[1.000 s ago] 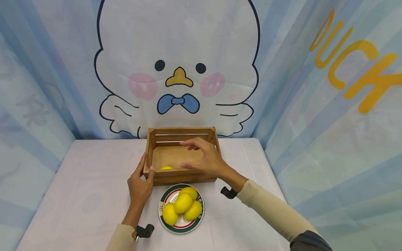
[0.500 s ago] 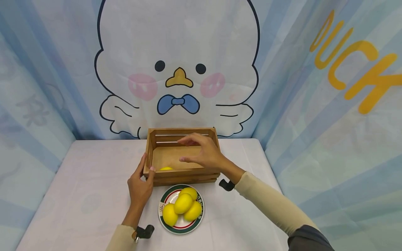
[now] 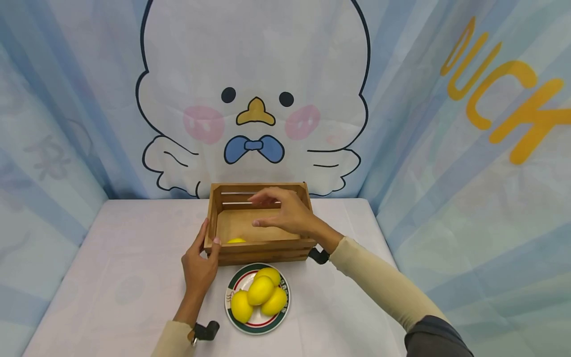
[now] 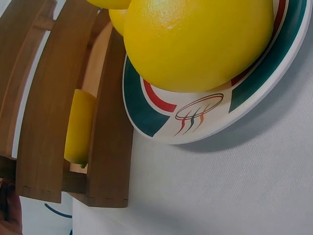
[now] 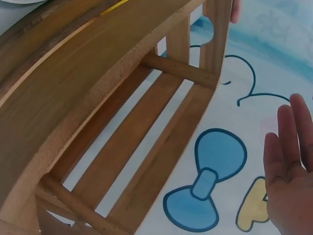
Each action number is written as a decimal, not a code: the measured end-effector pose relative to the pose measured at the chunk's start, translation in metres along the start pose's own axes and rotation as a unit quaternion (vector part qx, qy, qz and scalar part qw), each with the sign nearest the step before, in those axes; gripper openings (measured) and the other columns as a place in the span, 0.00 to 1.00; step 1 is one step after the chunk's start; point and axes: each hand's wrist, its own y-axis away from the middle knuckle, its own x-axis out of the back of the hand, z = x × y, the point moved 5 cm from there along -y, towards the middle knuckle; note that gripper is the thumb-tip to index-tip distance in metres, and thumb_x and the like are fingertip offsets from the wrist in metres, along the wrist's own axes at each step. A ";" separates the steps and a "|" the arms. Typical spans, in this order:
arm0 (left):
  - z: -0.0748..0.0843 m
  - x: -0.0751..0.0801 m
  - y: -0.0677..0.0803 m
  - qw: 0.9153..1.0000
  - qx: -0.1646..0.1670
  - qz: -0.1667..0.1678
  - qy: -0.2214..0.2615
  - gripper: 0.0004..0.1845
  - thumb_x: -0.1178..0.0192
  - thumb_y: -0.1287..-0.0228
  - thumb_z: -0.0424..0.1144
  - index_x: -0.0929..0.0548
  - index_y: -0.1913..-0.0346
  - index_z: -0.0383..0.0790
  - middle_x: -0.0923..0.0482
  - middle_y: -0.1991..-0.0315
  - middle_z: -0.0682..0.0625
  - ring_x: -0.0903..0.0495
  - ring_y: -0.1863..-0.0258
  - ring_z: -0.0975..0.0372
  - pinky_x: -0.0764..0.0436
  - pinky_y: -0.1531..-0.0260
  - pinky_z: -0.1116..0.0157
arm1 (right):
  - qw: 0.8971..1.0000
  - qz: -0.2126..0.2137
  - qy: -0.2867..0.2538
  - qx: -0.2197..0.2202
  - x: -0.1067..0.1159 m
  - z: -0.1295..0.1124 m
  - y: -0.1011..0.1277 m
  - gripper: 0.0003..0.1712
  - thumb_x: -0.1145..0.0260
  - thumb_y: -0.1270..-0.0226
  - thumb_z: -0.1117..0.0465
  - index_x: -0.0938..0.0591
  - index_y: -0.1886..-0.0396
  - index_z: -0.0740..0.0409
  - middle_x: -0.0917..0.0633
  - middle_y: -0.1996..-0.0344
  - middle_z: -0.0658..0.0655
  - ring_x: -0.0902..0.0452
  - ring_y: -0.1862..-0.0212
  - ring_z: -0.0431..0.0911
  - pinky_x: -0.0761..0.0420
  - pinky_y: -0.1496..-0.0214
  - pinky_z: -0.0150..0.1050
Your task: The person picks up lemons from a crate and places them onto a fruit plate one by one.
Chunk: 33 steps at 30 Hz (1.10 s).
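Wooden crate [image 3: 258, 223], slatted and open-topped, stands on the white-covered table [image 3: 111, 277] near its far edge, in front of a backdrop printed with a cartoon duck [image 3: 254, 99]; a single lemon [image 3: 235, 240] lies inside at the near left corner, mostly hidden by the front wall in the head view and visible through the slat gap in the left wrist view [image 4: 80, 127]. Left hand [image 3: 199, 263] grips the near left corner of the crate, thumb on the rim and fingers along the outer side, bracing it. Right hand [image 3: 285, 215] hovers over the crate's open interior with fingers spread and relaxed, holding nothing; the right wrist view shows its straight fingers [image 5: 288, 166] apart from the far slats [image 5: 146, 142]. Just in front of the crate, touching or nearly touching its front wall, sits a round plate [image 3: 232, 292] with a green and red rim, bearing four lemons [image 3: 260, 290] piled in a loose heap, one resting on top of the others. Judged risks from this arrangement: the top lemon is likely to roll off the plate if a lower one is disturbed or the sleeve brushes the heap as the right arm draws back across it; the crate, probably light, may slide or tip toward the backdrop should the bracing grip slacken; a lemon dropped from a height could bounce off the one already inside
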 end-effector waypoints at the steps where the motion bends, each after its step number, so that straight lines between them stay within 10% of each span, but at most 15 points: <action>1: 0.000 0.000 0.000 1.000 0.000 0.000 0.000 0.33 0.39 0.20 0.41 0.34 0.18 0.53 0.32 0.20 0.53 0.26 0.25 0.47 0.23 0.28 0.46 | 1.000 -0.003 0.001 -0.001 0.000 0.000 -0.001 0.30 0.16 0.40 0.49 0.14 0.39 0.47 0.11 0.43 0.47 0.16 0.43 0.43 0.15 0.35 0.53; 23: 0.000 0.001 0.001 1.000 -0.003 0.002 0.002 0.32 0.38 0.21 0.40 0.32 0.18 0.47 0.31 0.20 0.51 0.25 0.25 0.45 0.23 0.29 0.46 | 0.998 -0.054 0.024 -0.009 -0.008 0.011 -0.018 0.32 0.18 0.38 0.50 0.16 0.36 0.52 0.11 0.42 0.50 0.15 0.40 0.54 0.17 0.30 0.48; 33: 0.001 0.001 0.000 1.000 -0.002 0.003 0.003 0.33 0.38 0.21 0.40 0.33 0.18 0.51 0.31 0.20 0.52 0.24 0.26 0.45 0.23 0.29 0.45 | 0.996 -0.080 0.023 -0.014 -0.012 0.023 -0.027 0.31 0.17 0.38 0.55 0.15 0.36 0.53 0.11 0.45 0.50 0.14 0.43 0.43 0.14 0.33 0.46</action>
